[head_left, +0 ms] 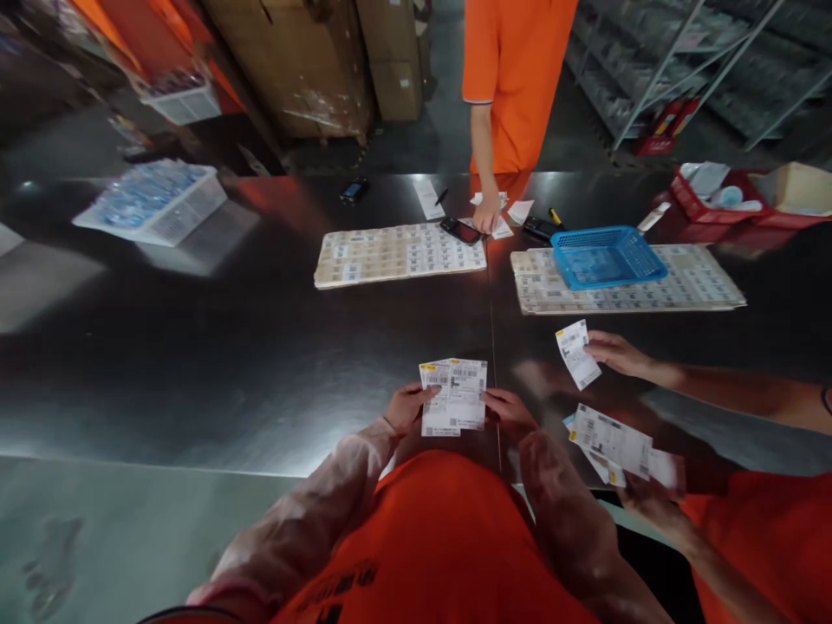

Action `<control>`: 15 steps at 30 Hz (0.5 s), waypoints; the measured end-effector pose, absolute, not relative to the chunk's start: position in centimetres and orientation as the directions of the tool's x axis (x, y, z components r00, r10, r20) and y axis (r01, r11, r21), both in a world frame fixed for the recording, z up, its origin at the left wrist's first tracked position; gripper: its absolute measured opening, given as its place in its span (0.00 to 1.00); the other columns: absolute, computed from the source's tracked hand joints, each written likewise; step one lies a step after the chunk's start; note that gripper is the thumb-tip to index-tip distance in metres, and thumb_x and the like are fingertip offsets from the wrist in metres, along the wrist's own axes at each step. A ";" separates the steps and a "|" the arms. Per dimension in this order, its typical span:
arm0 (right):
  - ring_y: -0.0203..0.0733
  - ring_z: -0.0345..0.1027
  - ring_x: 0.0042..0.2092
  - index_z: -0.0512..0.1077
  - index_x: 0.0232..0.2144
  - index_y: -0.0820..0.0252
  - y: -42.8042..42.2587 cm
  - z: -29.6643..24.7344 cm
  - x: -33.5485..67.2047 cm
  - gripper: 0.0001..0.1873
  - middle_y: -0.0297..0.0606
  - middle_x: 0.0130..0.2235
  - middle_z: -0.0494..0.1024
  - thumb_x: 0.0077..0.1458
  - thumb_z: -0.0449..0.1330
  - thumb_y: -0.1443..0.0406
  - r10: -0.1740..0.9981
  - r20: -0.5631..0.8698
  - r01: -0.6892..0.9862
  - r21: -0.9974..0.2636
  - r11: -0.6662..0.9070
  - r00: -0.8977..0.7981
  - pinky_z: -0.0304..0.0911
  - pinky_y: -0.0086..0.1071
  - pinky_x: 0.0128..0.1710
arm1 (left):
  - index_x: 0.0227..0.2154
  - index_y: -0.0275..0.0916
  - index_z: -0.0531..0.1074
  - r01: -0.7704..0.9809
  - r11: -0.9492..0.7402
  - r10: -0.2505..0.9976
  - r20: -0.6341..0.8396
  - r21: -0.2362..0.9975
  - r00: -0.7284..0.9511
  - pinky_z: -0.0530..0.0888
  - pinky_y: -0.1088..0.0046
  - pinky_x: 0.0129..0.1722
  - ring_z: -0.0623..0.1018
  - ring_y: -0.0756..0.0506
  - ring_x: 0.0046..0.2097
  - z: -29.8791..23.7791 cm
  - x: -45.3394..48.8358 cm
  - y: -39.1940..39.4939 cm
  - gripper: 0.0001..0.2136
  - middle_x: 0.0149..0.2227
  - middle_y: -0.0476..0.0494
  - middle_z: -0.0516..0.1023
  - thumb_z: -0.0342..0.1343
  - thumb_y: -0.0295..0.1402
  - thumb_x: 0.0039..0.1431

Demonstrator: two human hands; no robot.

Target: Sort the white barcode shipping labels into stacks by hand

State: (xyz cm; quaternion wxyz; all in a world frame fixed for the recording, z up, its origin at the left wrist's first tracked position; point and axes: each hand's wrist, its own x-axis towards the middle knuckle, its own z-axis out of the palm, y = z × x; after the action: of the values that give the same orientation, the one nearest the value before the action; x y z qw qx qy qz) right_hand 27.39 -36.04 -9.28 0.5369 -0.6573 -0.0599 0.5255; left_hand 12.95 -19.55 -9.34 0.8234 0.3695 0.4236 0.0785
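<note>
Two overlapping printed label sheets are held up before me over the table's near edge. My left hand [407, 407] pinches the left label sheet [438, 420] at its side, the thumb lying on its front. My right hand [510, 411] grips the right label sheet [468, 394] by its right edge; this sheet partly covers the left one. Both carry barcodes and small yellow marks at the top. Fingers behind the paper are hidden, as is whether more sheets lie behind.
On the dark metal table [260, 364] lie label-covered boards [396, 256], a blue basket [607, 257], a handheld scanner [460, 230] and a white bin of packets [156, 204]. A co-worker's hands [614, 353] hold papers at right; another person's hand [487, 212] touches slips opposite.
</note>
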 end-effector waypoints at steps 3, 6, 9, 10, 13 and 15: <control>0.32 0.61 0.28 0.74 0.30 0.64 -36.1 -9.1 27.3 0.30 0.35 0.28 0.72 0.30 0.67 0.46 0.636 -0.633 -0.493 -0.764 -0.417 0.441 0.58 0.28 0.28 | 0.29 0.30 0.78 0.181 0.718 0.438 -0.638 0.673 0.633 0.75 0.68 0.36 0.78 0.45 0.31 -9.4 12.9 -19.5 0.24 0.31 0.39 0.81 0.76 0.38 0.26; 0.33 0.61 0.28 0.73 0.30 0.64 -36.2 -9.1 27.3 0.29 0.36 0.28 0.72 0.30 0.67 0.47 0.633 -0.635 -0.496 -0.762 -0.416 0.443 0.58 0.29 0.29 | 0.29 0.30 0.78 0.178 0.719 0.447 -0.643 0.672 0.622 0.74 0.69 0.36 0.78 0.46 0.30 -9.5 12.9 -19.5 0.24 0.30 0.39 0.81 0.76 0.38 0.25; 0.34 0.63 0.30 0.73 0.30 0.64 -36.3 -9.2 27.2 0.28 0.37 0.30 0.73 0.32 0.67 0.47 0.645 -0.621 -0.493 -0.772 -0.402 0.445 0.59 0.30 0.30 | 0.29 0.29 0.78 0.184 0.722 0.447 -0.653 0.667 0.611 0.74 0.69 0.35 0.77 0.46 0.30 -9.4 12.9 -19.6 0.25 0.29 0.40 0.81 0.76 0.38 0.25; 0.34 0.63 0.30 0.73 0.31 0.64 -36.3 -9.2 27.1 0.28 0.37 0.30 0.73 0.33 0.67 0.48 0.649 -0.616 -0.492 -0.775 -0.397 0.447 0.59 0.30 0.30 | 0.29 0.29 0.78 0.185 0.720 0.449 -0.653 0.668 0.610 0.74 0.69 0.34 0.77 0.47 0.30 -9.4 12.8 -19.6 0.25 0.29 0.40 0.81 0.76 0.38 0.25; 0.34 0.63 0.30 0.73 0.30 0.64 -36.3 -9.2 27.0 0.27 0.38 0.30 0.73 0.34 0.66 0.48 0.651 -0.607 -0.486 -0.782 -0.390 0.455 0.59 0.30 0.29 | 0.30 0.29 0.78 0.183 0.718 0.449 -0.647 0.672 0.616 0.74 0.70 0.34 0.77 0.47 0.30 -9.3 12.8 -19.6 0.26 0.29 0.40 0.81 0.76 0.39 0.24; 0.34 0.62 0.29 0.74 0.31 0.64 -36.3 -9.2 27.0 0.27 0.37 0.29 0.72 0.33 0.67 0.48 0.649 -0.606 -0.482 -0.784 -0.391 0.459 0.58 0.30 0.29 | 0.30 0.29 0.78 0.184 0.720 0.441 -0.646 0.669 0.623 0.75 0.70 0.34 0.77 0.47 0.30 -9.3 12.9 -19.6 0.26 0.29 0.40 0.81 0.76 0.39 0.24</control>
State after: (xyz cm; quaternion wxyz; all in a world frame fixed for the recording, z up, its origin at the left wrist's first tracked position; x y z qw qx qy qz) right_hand 27.00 -36.32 -9.22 0.5482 -0.6550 -0.0638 0.5161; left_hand 12.86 -19.64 -9.30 0.8230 0.3661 0.4272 0.0781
